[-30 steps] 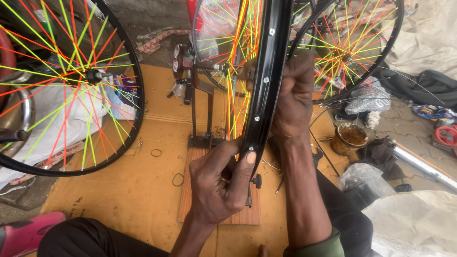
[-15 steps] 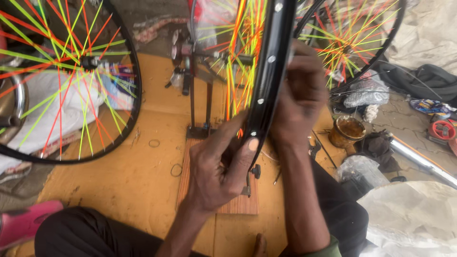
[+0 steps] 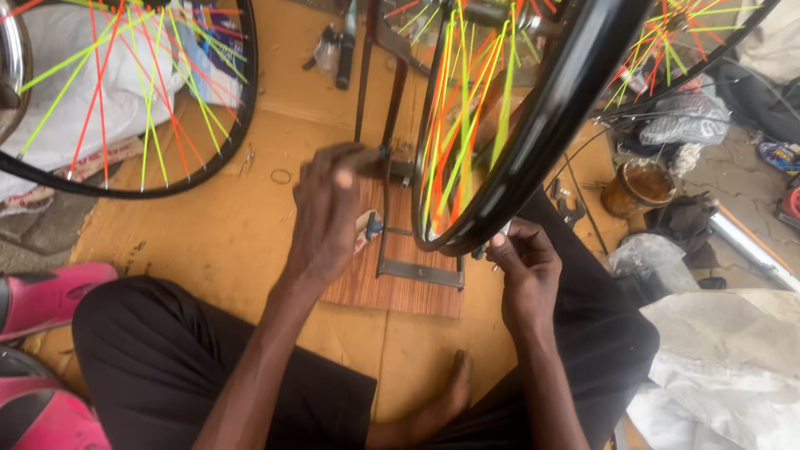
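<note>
A black bicycle rim (image 3: 542, 133) with orange, yellow and green spokes (image 3: 454, 125) stands in a metal truing stand (image 3: 392, 167) on a striped wooden base (image 3: 392, 296). My left hand (image 3: 329, 212) reaches over the stand's left upright, its fingertips closed on a small dark knob (image 3: 373, 223) there. My right hand (image 3: 521, 267) is under the lowest part of the rim, thumb and fingers pinching a small metal tool (image 3: 500, 240) against it. My legs in dark trousers (image 3: 167, 367) and a bare foot (image 3: 450, 400) frame the base.
A second wheel with coloured spokes (image 3: 167, 108) leans at the left, a third (image 3: 692, 33) at the upper right. A tin of brown grease (image 3: 637, 187), plastic bags (image 3: 692, 117), a metal tube (image 3: 750, 246), white cloth (image 3: 733, 367) and pink shoes (image 3: 46, 300) lie around the cardboard floor (image 3: 225, 233).
My left hand let go of the rim's bottom and moved left to the stand's knob. My right hand dropped from the rim's side to its lowest point. The view shifted down.
</note>
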